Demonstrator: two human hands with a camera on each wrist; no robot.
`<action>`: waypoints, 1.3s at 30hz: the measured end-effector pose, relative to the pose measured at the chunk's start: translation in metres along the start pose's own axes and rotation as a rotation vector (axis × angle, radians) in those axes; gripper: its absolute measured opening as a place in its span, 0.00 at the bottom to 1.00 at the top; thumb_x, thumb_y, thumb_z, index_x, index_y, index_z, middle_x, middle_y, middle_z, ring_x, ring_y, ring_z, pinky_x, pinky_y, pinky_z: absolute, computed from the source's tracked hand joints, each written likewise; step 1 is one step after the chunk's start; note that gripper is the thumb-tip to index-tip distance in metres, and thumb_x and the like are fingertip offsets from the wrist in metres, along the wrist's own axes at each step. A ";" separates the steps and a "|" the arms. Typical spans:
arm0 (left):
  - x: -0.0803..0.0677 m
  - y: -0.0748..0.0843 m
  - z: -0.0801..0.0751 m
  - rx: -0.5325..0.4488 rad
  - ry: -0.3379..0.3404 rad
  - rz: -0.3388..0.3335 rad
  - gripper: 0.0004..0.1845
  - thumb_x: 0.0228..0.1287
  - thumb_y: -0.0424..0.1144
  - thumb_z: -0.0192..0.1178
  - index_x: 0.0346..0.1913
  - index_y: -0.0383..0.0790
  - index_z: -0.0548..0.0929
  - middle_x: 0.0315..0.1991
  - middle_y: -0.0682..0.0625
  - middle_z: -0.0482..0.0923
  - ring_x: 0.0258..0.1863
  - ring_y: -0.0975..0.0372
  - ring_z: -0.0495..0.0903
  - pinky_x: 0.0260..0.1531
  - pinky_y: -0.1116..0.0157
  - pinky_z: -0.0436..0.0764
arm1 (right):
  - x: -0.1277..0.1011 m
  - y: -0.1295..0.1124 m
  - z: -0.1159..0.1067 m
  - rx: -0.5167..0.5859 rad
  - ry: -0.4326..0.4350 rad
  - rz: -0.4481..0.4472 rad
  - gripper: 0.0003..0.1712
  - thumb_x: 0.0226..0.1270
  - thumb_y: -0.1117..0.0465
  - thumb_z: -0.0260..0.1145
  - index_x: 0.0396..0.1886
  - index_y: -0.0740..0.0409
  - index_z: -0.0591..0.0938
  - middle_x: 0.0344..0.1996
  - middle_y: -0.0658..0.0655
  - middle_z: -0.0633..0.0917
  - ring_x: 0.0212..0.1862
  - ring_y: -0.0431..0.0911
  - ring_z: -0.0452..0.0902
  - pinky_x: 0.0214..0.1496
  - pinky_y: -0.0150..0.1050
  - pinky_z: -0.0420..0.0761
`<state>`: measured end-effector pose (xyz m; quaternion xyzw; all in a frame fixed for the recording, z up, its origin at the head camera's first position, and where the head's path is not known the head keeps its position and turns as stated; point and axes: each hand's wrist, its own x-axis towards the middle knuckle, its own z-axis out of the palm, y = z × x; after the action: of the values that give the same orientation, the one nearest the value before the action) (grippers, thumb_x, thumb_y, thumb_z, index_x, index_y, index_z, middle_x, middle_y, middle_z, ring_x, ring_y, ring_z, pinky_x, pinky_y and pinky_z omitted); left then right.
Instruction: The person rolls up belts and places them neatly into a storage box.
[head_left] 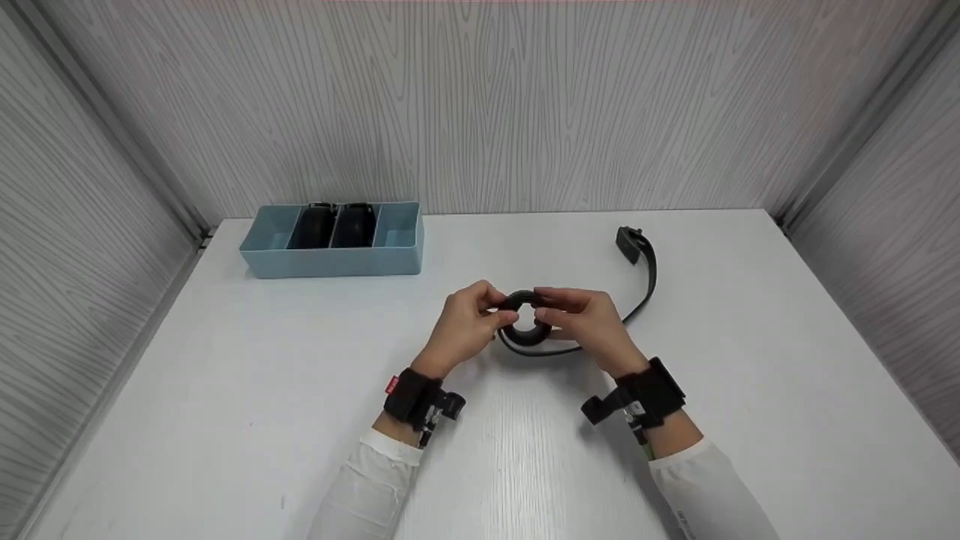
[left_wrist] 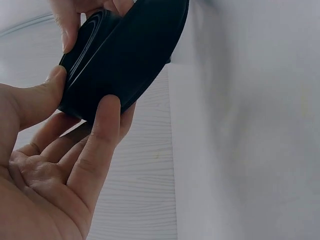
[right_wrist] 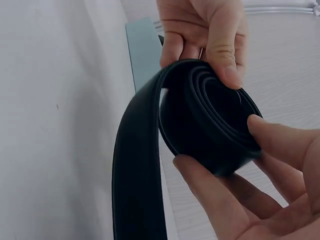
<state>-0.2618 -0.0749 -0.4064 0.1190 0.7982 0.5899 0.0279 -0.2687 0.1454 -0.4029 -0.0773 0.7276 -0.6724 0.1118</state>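
Note:
A black belt [head_left: 529, 339] is partly wound into a coil, held up on edge between both hands above the table. My left hand [head_left: 469, 324] pinches the coil's left side, thumb in front and fingers behind. On the opposite side my right hand [head_left: 589, 321] grips it, its thumb at the inner turns. In the right wrist view, the belt's layers [right_wrist: 205, 107] lie in a tight spiral, while a looser outer strip [right_wrist: 137, 155] hangs away from the coil. The unwound length curves right and back to the buckle [head_left: 628, 244] on the table.
A light blue divided box [head_left: 334, 262] stands at the back left. Two black rolled belts [head_left: 315, 227] sit side by side in its middle compartments. Wood-grain panels [head_left: 480, 105] enclose the white table [head_left: 247, 390] at the back and sides.

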 end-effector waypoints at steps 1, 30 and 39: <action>0.000 0.000 0.000 0.014 -0.013 0.001 0.08 0.67 0.33 0.71 0.43 0.35 0.82 0.40 0.46 0.89 0.34 0.62 0.85 0.29 0.68 0.80 | 0.000 0.000 0.000 -0.024 -0.013 -0.002 0.26 0.69 0.67 0.73 0.65 0.67 0.81 0.56 0.63 0.87 0.49 0.47 0.87 0.48 0.42 0.89; -0.002 0.002 -0.002 0.016 -0.057 -0.019 0.08 0.67 0.32 0.71 0.41 0.35 0.81 0.39 0.46 0.87 0.29 0.61 0.84 0.28 0.67 0.83 | 0.000 -0.002 -0.003 -0.102 -0.056 0.015 0.24 0.70 0.65 0.73 0.64 0.62 0.83 0.57 0.62 0.86 0.51 0.51 0.87 0.47 0.43 0.89; 0.000 0.000 0.001 -0.011 -0.054 -0.027 0.09 0.69 0.33 0.69 0.45 0.35 0.80 0.44 0.43 0.88 0.37 0.57 0.88 0.31 0.66 0.85 | 0.000 0.001 -0.003 -0.072 -0.035 0.005 0.24 0.71 0.65 0.72 0.65 0.62 0.83 0.55 0.61 0.87 0.49 0.49 0.87 0.45 0.40 0.89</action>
<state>-0.2613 -0.0737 -0.4073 0.1238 0.7956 0.5902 0.0579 -0.2694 0.1480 -0.4034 -0.0911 0.7494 -0.6441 0.1232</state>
